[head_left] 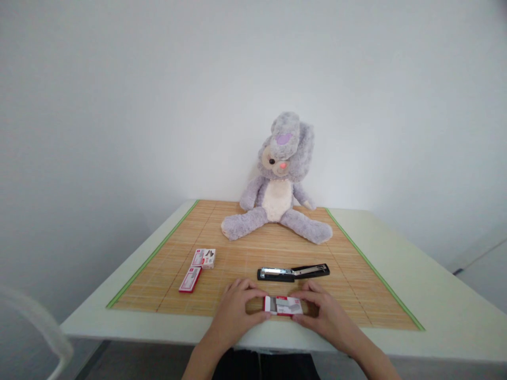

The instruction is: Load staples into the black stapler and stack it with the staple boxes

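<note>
Between my two hands, at the front edge of the bamboo mat, is a small red and white staple box [291, 305]. Grey staples [282, 302] show in its partly opened left half. My left hand [237, 306] grips the left end between thumb and fingers. The right end is held the same way by my right hand [322, 310]. Just beyond the box lies a black stapler [293, 273], its top swung open and its metal staple channel exposed.
On the left of the bamboo mat [229, 258] lie a white and red box [203, 258] and a red box [190, 279], touching. A grey plush rabbit [277, 195] sits at the back against the wall. The white table [428, 295] extends to the right.
</note>
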### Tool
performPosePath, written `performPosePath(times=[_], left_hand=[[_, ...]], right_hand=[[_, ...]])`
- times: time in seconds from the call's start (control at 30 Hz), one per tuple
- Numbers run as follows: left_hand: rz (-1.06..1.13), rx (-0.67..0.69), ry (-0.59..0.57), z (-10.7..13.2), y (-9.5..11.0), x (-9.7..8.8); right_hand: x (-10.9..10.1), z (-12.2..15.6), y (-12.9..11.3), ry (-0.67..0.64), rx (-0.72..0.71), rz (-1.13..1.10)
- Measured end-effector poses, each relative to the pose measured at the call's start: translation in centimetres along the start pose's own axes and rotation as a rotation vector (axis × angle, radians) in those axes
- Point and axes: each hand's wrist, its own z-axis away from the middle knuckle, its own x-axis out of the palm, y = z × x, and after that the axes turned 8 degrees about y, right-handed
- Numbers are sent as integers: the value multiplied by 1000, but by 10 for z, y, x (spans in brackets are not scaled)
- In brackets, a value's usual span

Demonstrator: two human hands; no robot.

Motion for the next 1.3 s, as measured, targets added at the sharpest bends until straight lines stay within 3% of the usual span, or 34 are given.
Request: performPosePath(times=[0.53,0.67,0.8,0.97,1.1,1.3], left_hand=[[21,-13,4,-6,8,14],[110,15,14,-4,0,12],[230,-80,88,-12,-14,8],[40,-35,274,-30,-17,13],[-98,-26,241,-37,-15,21],[-84,-16,171,-35,-17,17]], right_hand=[[5,-6,-19,-28,-42,-13],[7,-5,-15,-10,-40,-34],[9,-2,-11,36,-4,-48],[17,-5,-17,84,-35,-65],[28,-12,-26,88,-60,-62],[34,-21,-33,54,-82,-36]])
